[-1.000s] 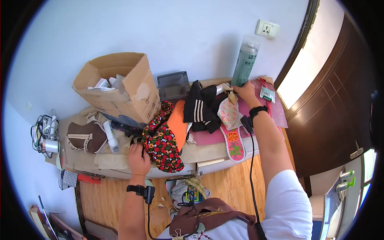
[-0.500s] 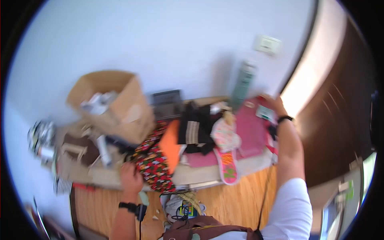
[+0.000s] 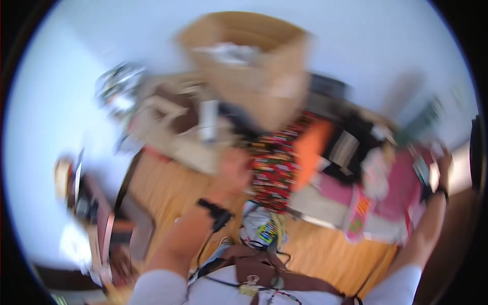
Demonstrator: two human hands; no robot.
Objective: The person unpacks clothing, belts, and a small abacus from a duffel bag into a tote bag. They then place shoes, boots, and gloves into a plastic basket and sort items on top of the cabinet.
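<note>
My left hand (image 3: 235,170) is at the left edge of a red and black patterned cloth (image 3: 277,170), its fingers smeared by motion. Far to the right, my right hand (image 3: 441,155) is at the outer edge of a pink cloth (image 3: 401,188), also blurred. Between the hands lie an orange cloth (image 3: 311,150), a black garment with pale stripes (image 3: 351,150), a whitish patterned piece (image 3: 375,173) and a pink strip with orange and green (image 3: 358,216).
A large brown paper bag (image 3: 274,76) stands against the wall. Left of it are a brown bag (image 3: 178,109), a white object (image 3: 208,122) and a shiny bundle (image 3: 122,86). A green bottle (image 3: 419,122) stands at right. A stuffed bag (image 3: 259,226) is below the bench.
The view has swung left, so the bench and its things appear farther right and tilted. My left hand still lies beside the patterned cloth, my right hand by the pink cloth.
</note>
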